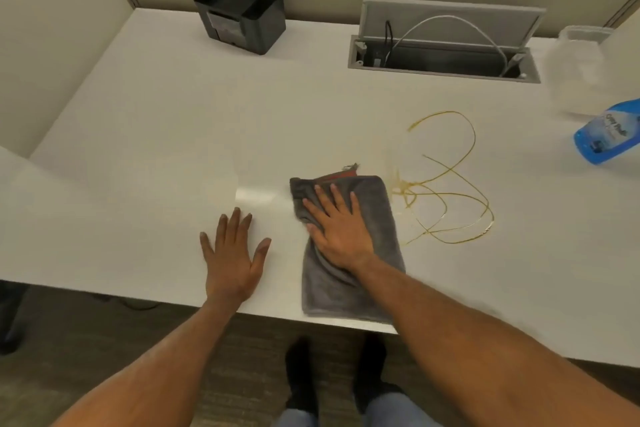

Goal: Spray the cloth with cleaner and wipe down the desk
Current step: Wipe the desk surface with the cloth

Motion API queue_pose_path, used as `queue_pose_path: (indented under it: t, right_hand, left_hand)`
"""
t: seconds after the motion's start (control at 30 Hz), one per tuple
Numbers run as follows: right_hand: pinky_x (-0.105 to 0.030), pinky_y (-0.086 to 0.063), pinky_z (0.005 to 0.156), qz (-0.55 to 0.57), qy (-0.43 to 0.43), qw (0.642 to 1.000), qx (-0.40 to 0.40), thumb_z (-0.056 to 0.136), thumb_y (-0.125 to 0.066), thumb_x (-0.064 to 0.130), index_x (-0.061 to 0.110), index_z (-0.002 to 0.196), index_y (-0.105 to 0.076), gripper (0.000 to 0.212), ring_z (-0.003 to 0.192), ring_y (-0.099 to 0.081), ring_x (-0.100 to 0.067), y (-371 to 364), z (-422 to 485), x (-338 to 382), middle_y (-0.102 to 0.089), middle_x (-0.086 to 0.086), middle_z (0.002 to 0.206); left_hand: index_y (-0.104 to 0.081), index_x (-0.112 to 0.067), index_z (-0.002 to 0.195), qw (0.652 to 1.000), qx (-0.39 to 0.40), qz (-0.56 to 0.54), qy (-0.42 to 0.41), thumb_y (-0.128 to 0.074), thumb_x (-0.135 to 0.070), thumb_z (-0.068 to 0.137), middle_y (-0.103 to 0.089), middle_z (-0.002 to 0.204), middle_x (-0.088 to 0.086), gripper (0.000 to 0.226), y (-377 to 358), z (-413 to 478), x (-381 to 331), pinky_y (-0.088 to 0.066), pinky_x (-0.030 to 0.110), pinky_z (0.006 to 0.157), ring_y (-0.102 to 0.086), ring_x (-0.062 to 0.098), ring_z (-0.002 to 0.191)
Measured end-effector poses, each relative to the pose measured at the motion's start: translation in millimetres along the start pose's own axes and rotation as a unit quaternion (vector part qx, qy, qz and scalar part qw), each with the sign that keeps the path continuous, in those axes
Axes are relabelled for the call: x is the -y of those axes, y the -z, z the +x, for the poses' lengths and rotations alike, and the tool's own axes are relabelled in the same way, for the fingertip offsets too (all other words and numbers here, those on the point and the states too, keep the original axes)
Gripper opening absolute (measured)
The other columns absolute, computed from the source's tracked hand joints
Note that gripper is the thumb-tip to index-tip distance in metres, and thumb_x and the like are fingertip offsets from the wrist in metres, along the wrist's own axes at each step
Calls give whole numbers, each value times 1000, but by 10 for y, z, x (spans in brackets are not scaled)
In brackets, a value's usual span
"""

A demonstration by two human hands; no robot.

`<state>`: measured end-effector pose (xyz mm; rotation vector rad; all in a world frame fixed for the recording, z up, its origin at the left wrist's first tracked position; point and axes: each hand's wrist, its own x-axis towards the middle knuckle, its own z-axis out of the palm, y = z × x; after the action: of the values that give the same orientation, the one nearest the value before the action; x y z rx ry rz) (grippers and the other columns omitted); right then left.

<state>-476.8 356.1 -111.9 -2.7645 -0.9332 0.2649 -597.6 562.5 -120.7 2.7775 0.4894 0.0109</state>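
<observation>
Right hand (341,230): flat, fingers spread wide, palm pressed on the grey cloth (349,253); it grips nothing, only bears down.
Left hand (232,255): flat and spread on bare desk (156,121), just left of the cloth and not touching it; it holds nothing and looks to be bracing.
Cloth position: folded, on the desk top right at its near edge, its near end reaching almost to that edge.
Cloth long axis: runs from the near edge away toward the back of the desk, leaning slightly left at the far end.
Spill (446,180): thin yellowish loops and a small pool of liquid, directly right of the cloth; the pool lies just beside the cloth's far right corner, the loops spread further right.
Nearer hand: the right, already on the cloth and on the spill's side.
Likely move: a sideways sweep to the right, broadside to the cloth's long axis, should carry it across the loops.
Spray bottle (604,135): blue, well right of the cloth, beyond the spill, partly cut by the picture edge.
Cloth dampness: cannot tell.
Black organiser (242,17): far left of the cloth, at the back.
Cable hatch (446,45): open, behind the spill.
</observation>
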Motion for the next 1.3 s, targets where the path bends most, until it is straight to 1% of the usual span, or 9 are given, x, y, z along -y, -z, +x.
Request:
queue_pose_path:
  t: [0.17, 0.3, 0.43, 0.67, 0.8, 0.93, 1.07, 1.2, 1.3]
  right_hand:
    - [-52, 5, 120, -19, 99, 995, 6, 101, -30, 47, 39, 153, -23, 53, 152, -3, -18, -142, -576, -51, -12, 8, 164]
    - [-58, -1, 118, -20, -5, 1000, -1, 100, -29, 49, 43, 153, -20, 54, 152, 2, -13, -10, -760, -629, -7, 12, 165]
    - [-60, 1, 118, -27, -107, 994, -21, 98, -28, 51, 39, 153, -20, 57, 152, -1, -24, 91, -269, -635, -6, 4, 165]
    - [-50, 5, 121, -34, 16, 999, 9, 100, -25, 50, 39, 154, -20, 55, 152, 0, -17, 43, -664, -686, -8, 10, 165]
    - [-58, 0, 119, -40, -89, 995, 4, 98, -22, 51, 38, 154, -20, 58, 152, -5, -18, 165, -812, -1094, -10, 9, 165]
    - [-55, -6, 120, -36, -158, 986, -21, 99, -20, 49, 30, 156, -18, 60, 152, -8, -25, 321, -142, -1229, -9, 2, 165]
    - [-50, -6, 121, -15, -112, 994, -15, 101, -30, 43, 27, 155, -20, 58, 152, -8, -25, 238, 382, -934, -12, 1, 165]
    - [-48, -7, 121, -24, -10, 1000, -1, 99, -33, 43, 30, 155, -23, 58, 152, -9, -19, 155, -119, -798, -13, 6, 165]
    - [-50, -7, 121, -21, -56, 998, -13, 99, -29, 45, 35, 154, -23, 56, 152, -8, -16, 172, -670, -1107, -13, 12, 164]
  left_hand:
    - [-23, -20, 156, 999, -15, -29, -9, -14, -71, 92, -14, 166, 2, 82, -22, 182, -119, -2, 54, 123, -5, 21, 154]
    - [-29, -21, 154, 997, -11, -50, -60, -21, -67, 94, -16, 166, 2, 75, -111, 422, -424, -4, 51, 124, -5, 21, 154]
    - [-33, -24, 152, 997, -18, -37, -65, -23, -66, 96, -22, 165, 2, 70, -198, 427, -581, -4, 50, 124, -9, 21, 154]
    - [-38, -21, 150, 998, -10, -18, -56, -24, -64, 96, -24, 164, 3, 70, -165, 401, -580, -4, 50, 124, -12, 21, 153]
    - [-39, -21, 149, 998, -22, -10, -58, -23, -62, 97, -24, 164, 3, 69, -183, 394, -588, -5, 50, 124, -12, 21, 153]
    - [-42, -20, 147, 998, -31, -6, -57, -25, -61, 97, -27, 163, 4, 67, -210, 411, -581, -6, 50, 123, -15, 21, 153]
    - [-43, -21, 146, 998, -35, -3, -59, -27, -60, 97, -30, 162, 4, 65, -231, 426, -561, -8, 49, 123, -19, 22, 152]
    - [-42, -22, 148, 998, -25, 0, -54, -26, -60, 97, -28, 163, 3, 65, -212, 410, -543, -8, 50, 123, -17, 22, 152]
    - [-43, -22, 147, 998, -22, -3, -55, -25, -60, 97, -28, 163, 2, 65, -205, 422, -553, -9, 51, 123, -17, 21, 152]
